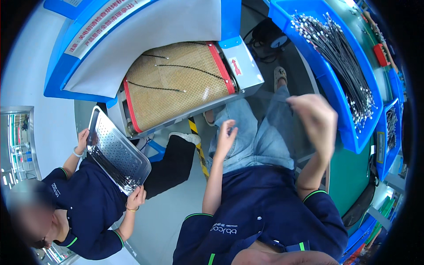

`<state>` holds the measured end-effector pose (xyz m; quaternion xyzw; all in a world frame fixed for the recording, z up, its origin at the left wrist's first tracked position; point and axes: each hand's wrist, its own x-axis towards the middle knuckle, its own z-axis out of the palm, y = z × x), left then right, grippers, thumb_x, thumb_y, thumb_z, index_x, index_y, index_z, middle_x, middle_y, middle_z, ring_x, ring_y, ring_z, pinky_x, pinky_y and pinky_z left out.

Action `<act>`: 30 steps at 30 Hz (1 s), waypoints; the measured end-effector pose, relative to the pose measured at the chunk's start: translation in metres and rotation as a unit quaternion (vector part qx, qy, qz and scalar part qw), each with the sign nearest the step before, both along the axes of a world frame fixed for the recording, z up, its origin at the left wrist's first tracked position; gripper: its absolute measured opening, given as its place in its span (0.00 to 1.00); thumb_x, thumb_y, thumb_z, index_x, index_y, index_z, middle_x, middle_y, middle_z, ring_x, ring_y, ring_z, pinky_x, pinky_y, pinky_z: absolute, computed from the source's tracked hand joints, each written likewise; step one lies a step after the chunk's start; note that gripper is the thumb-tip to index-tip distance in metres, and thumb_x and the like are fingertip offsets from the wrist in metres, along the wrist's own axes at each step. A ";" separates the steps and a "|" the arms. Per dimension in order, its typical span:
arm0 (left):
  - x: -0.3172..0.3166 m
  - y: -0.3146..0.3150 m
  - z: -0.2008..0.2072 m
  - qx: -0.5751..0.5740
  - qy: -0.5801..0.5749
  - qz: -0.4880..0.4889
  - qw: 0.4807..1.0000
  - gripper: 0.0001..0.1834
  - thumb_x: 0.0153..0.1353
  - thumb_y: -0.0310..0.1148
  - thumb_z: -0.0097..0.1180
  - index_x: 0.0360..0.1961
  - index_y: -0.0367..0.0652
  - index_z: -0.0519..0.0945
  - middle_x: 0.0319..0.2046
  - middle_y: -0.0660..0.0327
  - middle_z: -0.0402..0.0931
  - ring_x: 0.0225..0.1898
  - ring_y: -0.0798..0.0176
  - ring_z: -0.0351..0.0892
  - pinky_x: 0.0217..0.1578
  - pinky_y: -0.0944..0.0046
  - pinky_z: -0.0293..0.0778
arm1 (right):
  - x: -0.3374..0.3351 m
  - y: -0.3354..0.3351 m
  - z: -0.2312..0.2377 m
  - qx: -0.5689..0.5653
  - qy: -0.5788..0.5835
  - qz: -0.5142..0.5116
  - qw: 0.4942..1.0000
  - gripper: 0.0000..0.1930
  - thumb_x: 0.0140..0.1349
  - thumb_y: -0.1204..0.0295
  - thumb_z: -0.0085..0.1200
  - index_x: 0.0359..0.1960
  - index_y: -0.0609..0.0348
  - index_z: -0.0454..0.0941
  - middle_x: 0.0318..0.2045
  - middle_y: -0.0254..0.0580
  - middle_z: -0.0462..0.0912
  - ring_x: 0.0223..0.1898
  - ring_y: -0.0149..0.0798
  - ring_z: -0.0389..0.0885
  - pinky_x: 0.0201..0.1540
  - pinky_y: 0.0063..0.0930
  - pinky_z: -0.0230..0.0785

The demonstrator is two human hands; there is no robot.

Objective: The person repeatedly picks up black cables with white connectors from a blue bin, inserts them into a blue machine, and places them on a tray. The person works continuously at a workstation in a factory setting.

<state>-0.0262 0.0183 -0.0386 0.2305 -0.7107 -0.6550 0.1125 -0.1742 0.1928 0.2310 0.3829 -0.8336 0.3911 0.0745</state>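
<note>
My left hand is raised over my lap, its fingers loosely bent and apart, with nothing visible in it. My right hand is lifted between the conveyor and a blue bin. Motion smears its fingers, so what they hold, if anything, does not show. Many thin black cables with light-coloured ends fill that bin. In front of me, several black cables lie spaced apart on the tan mesh conveyor belt. Both my hands are apart from the belt.
At the left a co-worker holds a perforated metal tray with black cables along one side. A blue machine hood covers the belt's far end. Another blue bin stands by the green tabletop on the right.
</note>
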 end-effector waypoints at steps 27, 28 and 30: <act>0.058 -0.058 0.110 -0.307 -0.078 -0.042 0.948 0.07 0.62 0.26 0.53 0.39 0.36 0.79 0.33 0.55 0.74 0.34 0.55 0.77 0.36 0.62 0.71 | -0.010 0.033 -0.098 0.180 -0.111 0.104 0.972 0.08 0.49 0.74 0.59 0.32 0.61 0.81 0.30 0.42 0.81 0.35 0.46 0.79 0.40 0.35 0.72; 0.058 -0.057 0.111 -0.302 -0.081 -0.041 0.949 0.07 0.62 0.26 0.53 0.39 0.36 0.79 0.33 0.55 0.74 0.34 0.56 0.77 0.36 0.62 0.71 | -0.008 0.031 -0.100 0.180 -0.096 0.102 0.974 0.08 0.49 0.74 0.59 0.33 0.61 0.81 0.30 0.42 0.81 0.36 0.46 0.79 0.40 0.35 0.72; 0.057 -0.055 0.112 -0.294 -0.087 -0.041 0.951 0.07 0.61 0.26 0.53 0.39 0.36 0.79 0.33 0.56 0.74 0.33 0.56 0.76 0.36 0.62 0.71 | -0.007 0.028 -0.102 0.172 -0.093 0.099 0.976 0.08 0.50 0.74 0.59 0.33 0.61 0.81 0.30 0.42 0.81 0.36 0.46 0.79 0.40 0.35 0.72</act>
